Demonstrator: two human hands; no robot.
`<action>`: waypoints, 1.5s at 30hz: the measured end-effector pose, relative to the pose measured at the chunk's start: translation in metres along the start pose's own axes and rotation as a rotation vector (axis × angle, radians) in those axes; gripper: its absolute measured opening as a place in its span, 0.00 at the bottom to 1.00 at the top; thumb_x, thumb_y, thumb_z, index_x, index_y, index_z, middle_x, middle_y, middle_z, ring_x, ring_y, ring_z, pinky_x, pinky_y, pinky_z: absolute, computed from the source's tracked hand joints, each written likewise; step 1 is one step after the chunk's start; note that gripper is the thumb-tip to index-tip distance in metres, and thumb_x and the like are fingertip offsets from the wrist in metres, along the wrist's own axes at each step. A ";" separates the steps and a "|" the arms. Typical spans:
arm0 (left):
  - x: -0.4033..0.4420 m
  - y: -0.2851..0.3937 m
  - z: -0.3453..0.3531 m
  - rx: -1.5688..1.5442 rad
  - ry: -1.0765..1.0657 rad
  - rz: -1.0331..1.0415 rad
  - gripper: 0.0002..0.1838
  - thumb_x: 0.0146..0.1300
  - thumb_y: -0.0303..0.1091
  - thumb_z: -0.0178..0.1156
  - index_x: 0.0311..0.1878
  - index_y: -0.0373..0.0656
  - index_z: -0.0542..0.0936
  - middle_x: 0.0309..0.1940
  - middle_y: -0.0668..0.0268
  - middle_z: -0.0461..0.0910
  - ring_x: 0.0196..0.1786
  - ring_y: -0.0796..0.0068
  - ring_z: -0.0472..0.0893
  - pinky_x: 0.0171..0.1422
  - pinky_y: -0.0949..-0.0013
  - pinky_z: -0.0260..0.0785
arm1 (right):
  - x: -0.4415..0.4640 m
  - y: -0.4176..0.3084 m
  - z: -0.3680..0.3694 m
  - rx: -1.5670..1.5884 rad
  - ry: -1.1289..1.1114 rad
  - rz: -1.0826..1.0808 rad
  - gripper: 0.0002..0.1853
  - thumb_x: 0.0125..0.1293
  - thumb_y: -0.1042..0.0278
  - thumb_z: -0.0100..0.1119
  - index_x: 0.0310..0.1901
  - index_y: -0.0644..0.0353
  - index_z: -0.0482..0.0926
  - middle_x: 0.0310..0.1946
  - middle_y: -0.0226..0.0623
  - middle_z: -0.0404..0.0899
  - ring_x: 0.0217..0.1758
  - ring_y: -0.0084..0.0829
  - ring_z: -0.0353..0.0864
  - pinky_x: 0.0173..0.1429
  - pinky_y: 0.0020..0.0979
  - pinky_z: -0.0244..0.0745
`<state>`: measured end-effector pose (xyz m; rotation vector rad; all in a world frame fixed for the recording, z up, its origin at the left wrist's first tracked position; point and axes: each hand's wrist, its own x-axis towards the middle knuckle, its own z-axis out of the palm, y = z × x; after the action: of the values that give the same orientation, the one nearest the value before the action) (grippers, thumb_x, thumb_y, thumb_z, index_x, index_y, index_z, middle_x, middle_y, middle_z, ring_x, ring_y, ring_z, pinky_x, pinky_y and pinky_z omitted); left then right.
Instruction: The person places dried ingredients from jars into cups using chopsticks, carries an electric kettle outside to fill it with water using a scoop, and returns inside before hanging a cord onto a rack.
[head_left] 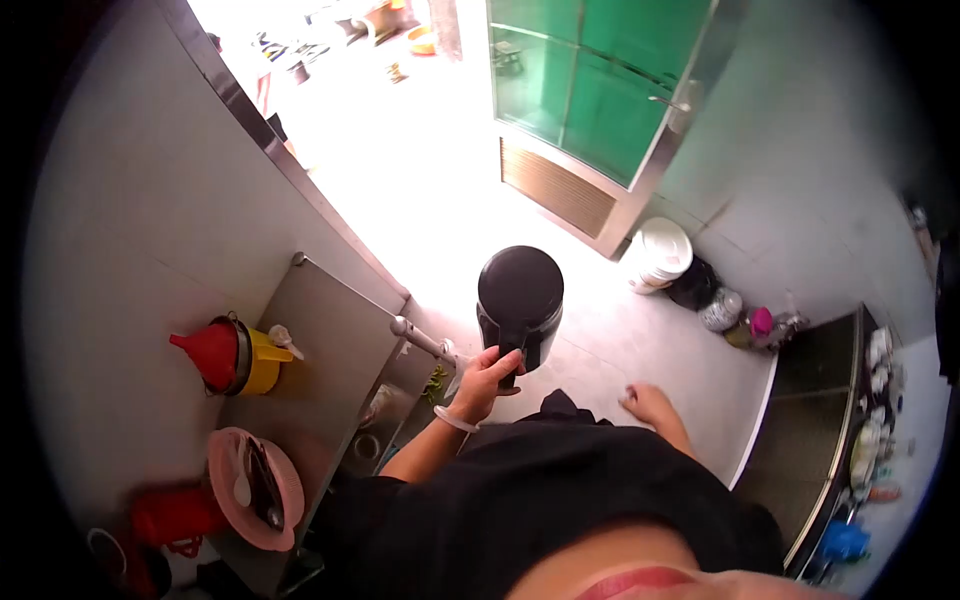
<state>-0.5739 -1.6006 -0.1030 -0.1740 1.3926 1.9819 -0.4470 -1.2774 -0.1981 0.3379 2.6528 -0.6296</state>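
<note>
My left hand (pixel 484 384) is closed round the handle of a black electric kettle (pixel 521 290). Its flat round lid faces up and is closed; the spout is hidden from here. A pale bangle (pixel 456 419) circles the left wrist. On the other side of my body, my right hand (pixel 648 403) hangs low over the floor with curled fingers. Nothing shows in it, and it touches nothing.
On the left, a metal shelf (pixel 325 330) bears a pink basin (pixel 288 490) with utensils, a red funnel (pixel 210 355) and a yellow jug (pixel 268 362). Ahead, a green-glazed door (pixel 600 80) stands open. A white bucket (pixel 660 252) and a dark cabinet (pixel 815 430) line the right wall.
</note>
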 end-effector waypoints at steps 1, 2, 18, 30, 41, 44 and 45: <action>0.010 0.010 0.001 0.003 0.034 0.034 0.10 0.63 0.40 0.54 0.38 0.45 0.75 0.31 0.72 0.73 0.37 0.80 0.73 0.40 0.68 0.72 | 0.042 -0.016 -0.036 0.035 0.020 -0.103 0.20 0.54 0.54 0.56 0.41 0.62 0.77 0.35 0.47 0.79 0.40 0.43 0.78 0.46 0.38 0.73; 0.023 0.023 0.005 0.009 0.070 0.072 0.10 0.64 0.39 0.53 0.38 0.43 0.74 0.31 0.71 0.72 0.37 0.80 0.73 0.40 0.68 0.73 | 0.083 -0.026 -0.064 0.060 0.025 -0.170 0.19 0.54 0.55 0.56 0.40 0.62 0.77 0.34 0.46 0.79 0.39 0.43 0.78 0.45 0.38 0.73; 0.225 0.197 -0.133 0.286 0.635 0.751 0.11 0.45 0.22 0.66 0.33 0.38 0.77 0.26 0.72 0.76 0.30 0.85 0.72 0.37 0.78 0.66 | 0.467 -0.007 -0.065 0.176 -0.257 0.171 0.12 0.51 0.62 0.54 0.17 0.60 0.77 0.15 0.32 0.76 0.18 0.22 0.73 0.23 0.28 0.67; 0.401 0.380 -0.240 0.257 0.853 0.650 0.09 0.47 0.22 0.61 0.35 0.38 0.77 0.25 0.74 0.75 0.30 0.86 0.71 0.36 0.79 0.65 | 0.669 -0.039 -0.091 0.250 -0.345 0.365 0.05 0.50 0.68 0.53 0.22 0.58 0.77 0.19 0.33 0.77 0.20 0.28 0.76 0.22 0.30 0.69; 0.510 0.486 -0.346 0.103 1.304 0.419 0.09 0.48 0.25 0.61 0.34 0.34 0.77 0.25 0.74 0.73 0.28 0.85 0.69 0.33 0.78 0.62 | 1.062 -0.420 -0.215 0.326 -0.225 -0.316 0.10 0.50 0.64 0.56 0.30 0.61 0.79 0.20 0.32 0.77 0.23 0.24 0.77 0.32 0.26 0.71; 0.540 0.499 -0.393 -0.037 1.419 0.331 0.09 0.47 0.25 0.61 0.33 0.34 0.77 0.24 0.73 0.73 0.27 0.84 0.68 0.32 0.77 0.61 | 1.118 -0.504 -0.211 0.351 -0.259 -0.378 0.12 0.48 0.60 0.56 0.30 0.59 0.81 0.23 0.38 0.80 0.27 0.29 0.79 0.36 0.29 0.73; 0.551 0.506 -0.410 -0.055 1.426 0.288 0.09 0.46 0.26 0.61 0.33 0.34 0.77 0.24 0.73 0.73 0.27 0.84 0.68 0.32 0.77 0.61 | 1.133 -0.522 -0.207 0.353 -0.261 -0.354 0.11 0.49 0.61 0.55 0.29 0.59 0.80 0.22 0.36 0.79 0.25 0.27 0.78 0.34 0.28 0.72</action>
<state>-1.4036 -1.7930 -0.1435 -1.7496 2.2222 2.1086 -1.6905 -1.4746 -0.3124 -0.1210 2.3586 -1.1728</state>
